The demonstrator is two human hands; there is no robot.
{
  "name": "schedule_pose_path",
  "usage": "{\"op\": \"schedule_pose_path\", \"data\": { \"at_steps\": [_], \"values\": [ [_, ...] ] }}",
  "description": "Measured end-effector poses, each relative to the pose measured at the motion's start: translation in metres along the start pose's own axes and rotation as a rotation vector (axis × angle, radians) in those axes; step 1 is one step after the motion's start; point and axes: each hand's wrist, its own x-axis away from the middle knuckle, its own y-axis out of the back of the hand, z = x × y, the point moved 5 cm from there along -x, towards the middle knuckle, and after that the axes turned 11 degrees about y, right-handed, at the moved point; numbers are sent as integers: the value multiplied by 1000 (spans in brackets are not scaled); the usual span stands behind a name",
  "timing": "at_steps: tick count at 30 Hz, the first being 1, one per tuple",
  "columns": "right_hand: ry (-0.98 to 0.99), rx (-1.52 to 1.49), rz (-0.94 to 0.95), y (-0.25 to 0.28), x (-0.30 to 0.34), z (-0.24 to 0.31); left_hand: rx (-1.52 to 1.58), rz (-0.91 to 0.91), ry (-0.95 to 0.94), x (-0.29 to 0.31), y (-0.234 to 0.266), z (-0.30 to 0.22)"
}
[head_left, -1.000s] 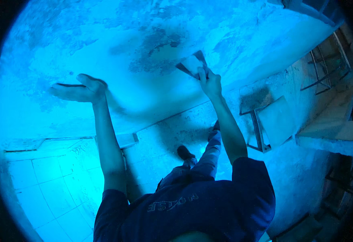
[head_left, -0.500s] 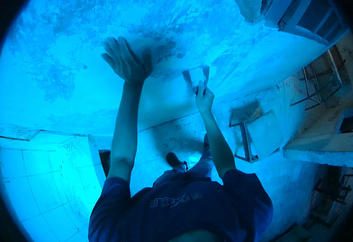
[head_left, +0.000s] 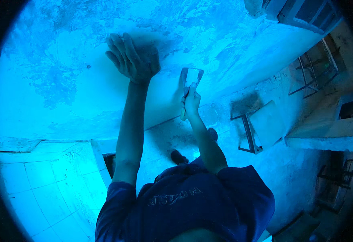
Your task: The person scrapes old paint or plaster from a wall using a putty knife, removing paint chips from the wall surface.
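My left hand (head_left: 133, 60) is raised at the wall (head_left: 83, 97), its fingers stretched out and slightly curled toward the surface. A dark patch shows beside its thumb side; whether it is shadow or an object I cannot tell. Lower and to the right, my right hand (head_left: 191, 103) is closed round the handle of a putty knife (head_left: 192, 76). Its wide, flared blade points up, with a pale area in the middle, and the handle's end sticks out below my fingers. Whether the blade touches the wall is unclear. Mottled darker patches cover the upper wall.
On the floor to the right stands a metal-framed stand with a pale board (head_left: 267, 125). Another metal frame (head_left: 315, 72) is beyond it, near a ledge (head_left: 325, 143). A window-like frame (head_left: 307, 16) is at upper right. Pale tiles (head_left: 43, 193) cover the lower left. Strong blue light tints everything.
My right hand has drawn the putty knife a little left and down, turning it so that the handle's end now shows. My left hand has shifted slightly right, its fingers still stretched.
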Motion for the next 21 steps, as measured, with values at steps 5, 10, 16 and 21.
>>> {"op": "schedule_pose_path", "data": {
  "at_steps": [5, 10, 16, 21],
  "values": [
    [-34, -101, -20, -14, 1, 2, -8, -8, 10, 1, 1, 1],
    [-145, -173, -40, -28, 8, 2, -10, -14, 5, -1, 2, 2],
    [-145, -180, -29, -27, 9, 3, 14, -40, -7, -2, 4, -1],
    [-163, -143, -71, -24, 15, -8, -3, -27, -10, -1, 2, 2]
  ]
}}
